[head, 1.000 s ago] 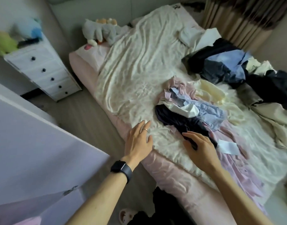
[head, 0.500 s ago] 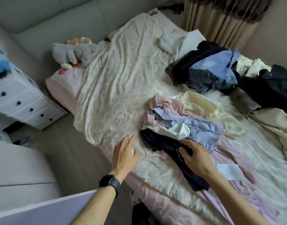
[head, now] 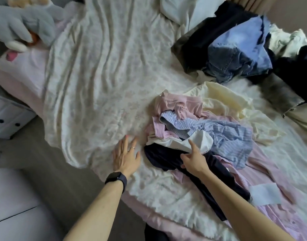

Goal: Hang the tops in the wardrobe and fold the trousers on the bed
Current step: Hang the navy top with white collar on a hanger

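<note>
In the head view, the left hand (head: 126, 157) lies flat on the bed (head: 97, 84), fingers spread, just beside the tops (head: 227, 133) heaped mid-bed. The right hand (head: 194, 160) curls its fingers round the navy top (head: 159, 155) at the heap's near edge, forefinger raised against a white collar (head: 201, 138). Trousers (head: 224, 56) lie piled at far right.

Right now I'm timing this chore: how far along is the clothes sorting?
Done: no folded trousers show on the bed. In hand: the right hand grips the dark garment, left hand flat beside it. Left: the crumpled shirt pile and the far heap.
</note>
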The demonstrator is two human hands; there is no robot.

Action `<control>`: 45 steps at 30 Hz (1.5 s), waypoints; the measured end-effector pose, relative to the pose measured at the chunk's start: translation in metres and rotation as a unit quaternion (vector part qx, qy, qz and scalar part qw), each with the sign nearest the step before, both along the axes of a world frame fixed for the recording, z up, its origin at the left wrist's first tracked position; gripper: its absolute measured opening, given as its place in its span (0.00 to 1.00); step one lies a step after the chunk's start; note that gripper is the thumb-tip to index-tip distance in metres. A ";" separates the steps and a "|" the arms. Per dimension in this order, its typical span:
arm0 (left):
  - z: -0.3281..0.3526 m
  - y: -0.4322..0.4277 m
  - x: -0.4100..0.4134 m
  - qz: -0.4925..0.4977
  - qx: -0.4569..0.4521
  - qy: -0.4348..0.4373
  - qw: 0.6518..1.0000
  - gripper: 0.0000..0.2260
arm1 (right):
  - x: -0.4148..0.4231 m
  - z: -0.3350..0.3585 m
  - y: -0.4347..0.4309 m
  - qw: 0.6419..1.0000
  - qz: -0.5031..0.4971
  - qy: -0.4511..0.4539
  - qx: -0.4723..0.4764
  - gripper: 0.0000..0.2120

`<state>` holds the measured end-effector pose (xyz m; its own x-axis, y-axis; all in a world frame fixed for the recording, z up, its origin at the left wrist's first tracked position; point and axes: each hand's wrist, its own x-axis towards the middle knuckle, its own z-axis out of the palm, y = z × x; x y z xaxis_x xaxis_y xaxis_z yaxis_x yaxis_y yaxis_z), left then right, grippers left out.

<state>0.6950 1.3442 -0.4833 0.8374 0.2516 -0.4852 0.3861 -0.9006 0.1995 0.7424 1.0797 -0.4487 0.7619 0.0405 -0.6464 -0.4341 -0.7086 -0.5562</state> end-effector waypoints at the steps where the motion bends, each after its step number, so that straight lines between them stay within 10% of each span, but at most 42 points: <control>1: -0.009 0.000 0.001 0.000 -0.001 0.010 1.000 0.30 | 0.005 -0.009 0.005 1.000 -0.021 0.006 0.009 0.33; 16: 0.049 -0.008 0.005 0.031 -0.103 0.058 0.992 0.27 | -0.053 0.061 -0.043 0.977 -0.134 -0.104 -0.131 0.08; 23: 0.184 -0.098 -0.013 -0.060 -0.172 -0.104 0.978 0.26 | -0.068 0.166 -0.095 0.962 0.115 -0.231 -0.088 0.08; 31: 0.324 -0.167 -0.031 -0.173 -0.219 -0.203 0.939 0.27 | -0.058 0.321 -0.087 0.846 0.364 -0.391 0.001 0.06; 33: 0.355 -0.163 -0.043 -0.137 -0.207 -0.233 0.940 0.07 | -0.060 0.355 -0.086 0.819 0.376 -0.433 0.006 0.07; 45: 0.459 -0.064 -0.248 0.156 -0.030 -0.407 0.900 0.17 | -0.093 0.354 0.019 0.769 0.384 -0.508 -0.048 0.10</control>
<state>0.4472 1.2802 -0.0248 0.8148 0.5293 0.2364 0.3219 -0.7523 0.5748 0.6492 1.0984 -0.0949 0.6507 0.7208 0.2389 0.7581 -0.5981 -0.2599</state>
